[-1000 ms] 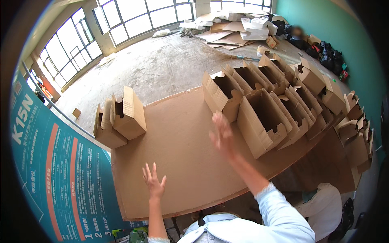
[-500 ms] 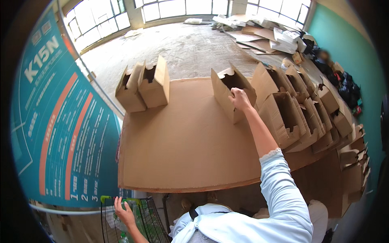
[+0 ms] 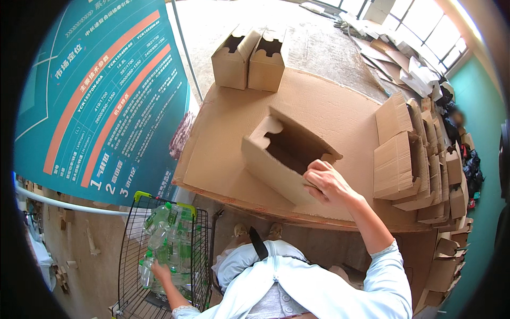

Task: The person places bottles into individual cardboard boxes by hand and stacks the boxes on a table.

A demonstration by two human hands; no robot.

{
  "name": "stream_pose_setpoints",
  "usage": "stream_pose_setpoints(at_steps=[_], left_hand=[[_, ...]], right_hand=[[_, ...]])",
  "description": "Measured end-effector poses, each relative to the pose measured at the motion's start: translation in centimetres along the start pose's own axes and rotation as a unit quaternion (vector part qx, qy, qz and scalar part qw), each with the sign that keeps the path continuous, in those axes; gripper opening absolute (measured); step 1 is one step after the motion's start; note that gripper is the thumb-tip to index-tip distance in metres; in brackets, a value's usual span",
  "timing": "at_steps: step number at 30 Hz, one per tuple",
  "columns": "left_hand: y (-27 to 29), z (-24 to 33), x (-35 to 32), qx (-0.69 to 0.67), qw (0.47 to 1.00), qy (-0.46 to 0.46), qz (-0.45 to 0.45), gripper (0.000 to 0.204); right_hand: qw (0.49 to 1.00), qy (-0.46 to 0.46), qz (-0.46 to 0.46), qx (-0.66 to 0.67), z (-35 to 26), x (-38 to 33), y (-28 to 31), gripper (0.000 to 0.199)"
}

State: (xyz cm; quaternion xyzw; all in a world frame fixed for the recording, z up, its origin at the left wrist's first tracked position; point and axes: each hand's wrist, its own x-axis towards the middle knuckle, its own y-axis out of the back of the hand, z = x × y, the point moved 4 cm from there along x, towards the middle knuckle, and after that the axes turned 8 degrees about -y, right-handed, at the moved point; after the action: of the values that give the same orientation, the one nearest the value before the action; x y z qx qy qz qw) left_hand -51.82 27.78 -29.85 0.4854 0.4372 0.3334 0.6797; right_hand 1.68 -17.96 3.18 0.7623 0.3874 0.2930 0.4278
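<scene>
My right hand is closed on the near right edge of an open-topped cardboard box, which stands at a slant on the cardboard-covered table. The box's dark inside shows no contents that I can make out. Down at the lower left, my left hand reaches into a black wire shopping cart with green corners. Its fingers close on a clear plastic bottle, though they are partly hidden. Several more clear bottles with green labels lie in the cart.
Two open boxes stand at the table's far left corner. Several empty-looking boxes crowd its right side. A teal printed banner rises at the left. Scrap cardboard and white foam lie heaped on the far right floor.
My right hand has pulled the box nearer and leftward across the table. My left hand has moved deeper in among the bottles. The view has turned and tilted down.
</scene>
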Motion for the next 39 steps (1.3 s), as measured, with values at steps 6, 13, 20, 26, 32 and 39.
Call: stream_pose_setpoints(at_steps=[6, 13, 20, 26, 32, 39], left_hand=[[-5.5, -4.4, -5.5, 0.094, 0.974, 0.155, -0.133, 0.075], [-4.8, 0.5, -4.3, 0.33, 0.884, -0.124, -0.307, 0.078], [-10.3, -1.5, -4.9, 0.356, 0.853, -0.289, -0.249, 0.062], [-7.9, 1.0, -5.7, 0.364, 0.845, -0.341, -0.193, 0.062], [-5.9, 0.7, -4.8, 0.218, 0.924, -0.235, -0.207, 0.087], [5.4, 7.0, -1.9, -0.172, 0.949, -0.082, 0.253, 0.066]], right_hand=[[0.994, 0.015, -0.034, -0.105, -3.0, -2.5, 1.1, 0.015], [0.981, -0.042, -0.099, -0.159, -4.1, -2.7, 0.4, 0.015], [0.979, -0.059, -0.126, -0.148, -4.6, -2.3, 0.7, 0.017], [0.99, -0.069, -0.108, -0.053, -3.6, -3.3, 0.0, 0.018], [0.995, -0.058, -0.081, -0.029, -2.8, -3.6, 0.0, 0.017], [0.996, -0.023, -0.068, -0.054, -2.8, -3.7, 0.0, 0.017]])
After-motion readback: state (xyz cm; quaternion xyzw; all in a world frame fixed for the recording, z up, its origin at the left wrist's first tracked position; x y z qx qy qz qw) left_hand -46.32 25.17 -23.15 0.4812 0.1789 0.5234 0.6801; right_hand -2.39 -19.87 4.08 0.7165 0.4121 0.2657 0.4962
